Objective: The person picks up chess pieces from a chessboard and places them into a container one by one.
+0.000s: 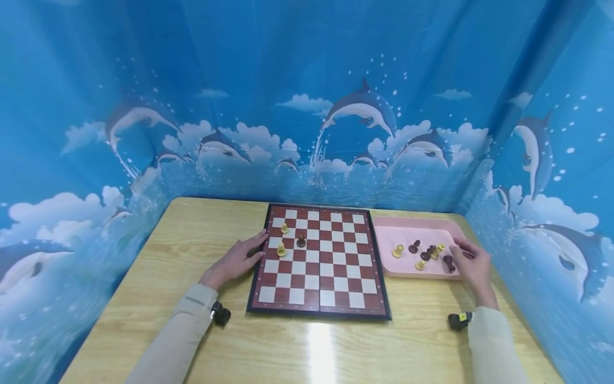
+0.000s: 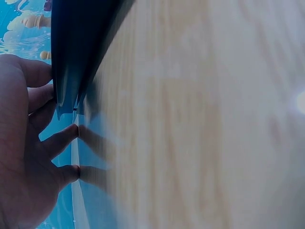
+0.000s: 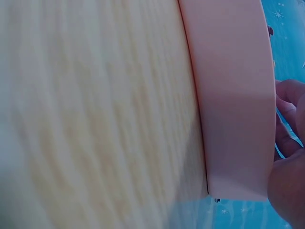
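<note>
A checkered chessboard (image 1: 320, 261) lies unfolded on the table. Two yellow chess pawns (image 1: 281, 249) and one dark chess pawn (image 1: 301, 240) stand on its left half. My left hand (image 1: 238, 261) rests at the board's left edge with fingers spread; in the left wrist view some fingertips touch the dark board rim (image 2: 71, 52) and others the tabletop. Over the right end of a pink tray (image 1: 412, 274) is my right hand (image 1: 472, 264), its fingers loosely bent beside a dark chess piece (image 1: 449, 263). The tray wall (image 3: 233, 105) hides part of those fingers in the right wrist view.
Other chess pieces lie in the tray, among them a yellow one (image 1: 397, 251) and a dark one (image 1: 414, 246). The tray stands against the board's right side. A blue dolphin-print curtain (image 1: 268, 106) surrounds the wooden table (image 1: 211, 224).
</note>
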Demonstrator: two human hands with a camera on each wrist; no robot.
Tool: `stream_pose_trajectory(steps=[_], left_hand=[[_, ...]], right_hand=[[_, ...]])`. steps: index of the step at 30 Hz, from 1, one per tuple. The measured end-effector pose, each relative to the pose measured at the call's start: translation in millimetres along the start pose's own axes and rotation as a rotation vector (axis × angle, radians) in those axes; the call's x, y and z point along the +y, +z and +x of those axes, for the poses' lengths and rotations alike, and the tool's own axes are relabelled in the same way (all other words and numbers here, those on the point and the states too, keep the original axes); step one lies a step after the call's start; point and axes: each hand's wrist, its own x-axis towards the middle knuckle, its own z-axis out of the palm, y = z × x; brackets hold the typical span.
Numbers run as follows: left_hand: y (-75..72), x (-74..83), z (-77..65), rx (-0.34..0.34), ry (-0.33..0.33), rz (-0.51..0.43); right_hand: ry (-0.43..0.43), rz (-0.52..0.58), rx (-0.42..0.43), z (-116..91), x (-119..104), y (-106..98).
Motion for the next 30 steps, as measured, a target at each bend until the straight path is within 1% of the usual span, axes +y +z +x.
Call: stream_pose_trajectory(steps=[5, 9, 17, 24, 30], left_hand=[[-0.3, 0.8, -0.2, -0.001, 0.004, -0.005], [0.1, 1.0, -0.2, 0.002, 0.012, -0.007], [1.5, 0.5, 0.3, 0.007, 0.021, 0.008], [1.4, 0.3, -0.4, 0.0, 0.01, 0.003], [1.4, -1.8, 0.4, 0.006, 0.022, 0.005]], right_hand=[[0.009, 0.0, -0.01, -0.8, -0.3, -1.6], [-0.008, 0.01, -0.014, -1.6, -0.9, -3.6], [-0.097, 0.034, 0.002, -7.2, -5.7, -6.9], [-0.147, 0.062, -0.028, -12.1, -13.6, -8.7], [-0.207, 0.016, -0.035, -14.5, -26.5, -6.2]])
